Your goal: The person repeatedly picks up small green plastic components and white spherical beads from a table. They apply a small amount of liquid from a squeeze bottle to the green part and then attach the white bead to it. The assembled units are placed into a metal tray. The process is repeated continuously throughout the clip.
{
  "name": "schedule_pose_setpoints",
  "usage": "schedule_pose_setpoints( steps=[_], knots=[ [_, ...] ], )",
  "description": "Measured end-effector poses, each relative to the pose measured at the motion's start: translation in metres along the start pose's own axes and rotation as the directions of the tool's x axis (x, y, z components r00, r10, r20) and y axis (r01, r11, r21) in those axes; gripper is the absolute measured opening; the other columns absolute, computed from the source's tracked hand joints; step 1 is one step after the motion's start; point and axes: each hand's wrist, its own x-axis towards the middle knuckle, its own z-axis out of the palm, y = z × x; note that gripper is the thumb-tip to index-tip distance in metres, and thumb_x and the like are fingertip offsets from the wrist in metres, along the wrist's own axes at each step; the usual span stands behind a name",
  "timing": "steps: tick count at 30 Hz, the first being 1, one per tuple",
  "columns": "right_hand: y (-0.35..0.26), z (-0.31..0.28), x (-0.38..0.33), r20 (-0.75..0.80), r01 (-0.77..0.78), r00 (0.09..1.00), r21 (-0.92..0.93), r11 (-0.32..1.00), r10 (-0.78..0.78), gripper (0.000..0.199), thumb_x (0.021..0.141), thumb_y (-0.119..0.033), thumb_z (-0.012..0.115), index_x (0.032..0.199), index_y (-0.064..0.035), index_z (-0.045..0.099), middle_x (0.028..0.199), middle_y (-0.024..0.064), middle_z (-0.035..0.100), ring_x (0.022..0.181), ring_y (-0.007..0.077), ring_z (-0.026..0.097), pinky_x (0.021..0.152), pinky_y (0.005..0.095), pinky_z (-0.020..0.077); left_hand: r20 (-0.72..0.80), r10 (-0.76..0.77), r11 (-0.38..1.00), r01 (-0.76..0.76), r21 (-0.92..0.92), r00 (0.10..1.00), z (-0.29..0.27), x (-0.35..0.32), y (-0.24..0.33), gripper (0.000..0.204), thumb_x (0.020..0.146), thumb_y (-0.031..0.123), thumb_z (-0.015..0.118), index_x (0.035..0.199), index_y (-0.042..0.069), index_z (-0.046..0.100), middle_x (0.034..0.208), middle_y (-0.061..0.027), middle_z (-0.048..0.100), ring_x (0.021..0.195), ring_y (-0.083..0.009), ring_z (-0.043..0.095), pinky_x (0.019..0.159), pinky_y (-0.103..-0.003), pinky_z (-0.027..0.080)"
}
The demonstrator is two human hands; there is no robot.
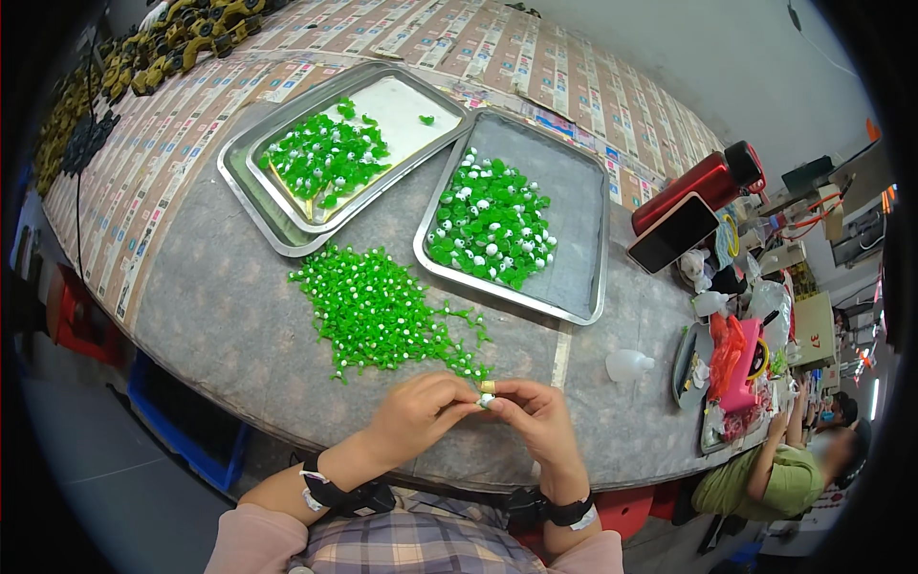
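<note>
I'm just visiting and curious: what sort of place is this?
Probably a small workshop for hand assembly: a long workbench with a heap of green plastic pieces, metal trays of them, and another worker alongside.

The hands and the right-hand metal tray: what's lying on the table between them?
Head view: the loose pile of green pieces, its edge trailing between the hands and tray.

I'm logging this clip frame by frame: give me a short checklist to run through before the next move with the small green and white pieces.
1. Both hands in view: left hand and right hand meet over the table's near edge: ok.
2. Small piece pinched between the fingertips: ok.
3. Which hand bears the grip: cannot tell.
4. Loose green pile lies just ahead of the hands: ok.
5. Right tray has bare room beside its pieces: ok.
6. Plastic bottle stands apart from the hands: ok.
</note>
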Motion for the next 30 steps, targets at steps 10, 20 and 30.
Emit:
schedule_pose_setpoints(
  steps=[10,20,30],
  knots=[
    [-0.029,-0.005,0.052,-0.036,0.247,0.895,-0.789,0.562,-0.445,0.014,0.067,-0.009,0.061,0.076,-0.0025,0.053,0.069,0.0079,0.05,0.059,0.0197,0.052,0.053,0.0286,0.0411,-0.355,-0.469,0.619,0.014,-0.786,0.809,-0.093,0.081,-0.016,0.027,0.078,0.009,0.055,0.102,0.0,0.046,0.093,-0.0092,0.055,0.078,-0.0143,0.054,0.068,-0.025,0.045],
    [-0.027,-0.003,0.035,0.049,0.191,0.981,-0.45,0.872,-0.19,0.01,0.072,-0.007,0.058,0.077,-0.001,0.053,0.069,0.004,0.052,0.062,0.0101,0.05,0.057,0.0214,0.0387,0.07,-0.024,0.995,0.031,-0.099,0.997,-0.051,0.042,0.013,0.031,0.071,0.004,0.058,0.102,0.006,0.054,0.098,-0.0078,0.055,0.088,-0.0177,0.053,0.075,-0.027,0.043],
    [-0.024,-0.032,-0.032,-0.377,0.121,0.471,-0.868,0.482,-0.798,0.013,0.071,0.001,0.057,0.083,-0.0028,0.055,0.077,0.0054,0.053,0.068,0.0136,0.05,0.062,0.0218,0.0395,0.181,-0.258,0.827,0.314,-0.467,0.949,-0.02,0.011,0.011,0.022,0.075,0.002,0.055,0.096,0.003,0.058,0.081,-0.0072,0.058,0.074,-0.0136,0.056,0.066,-0.022,0.047]
  ],
)
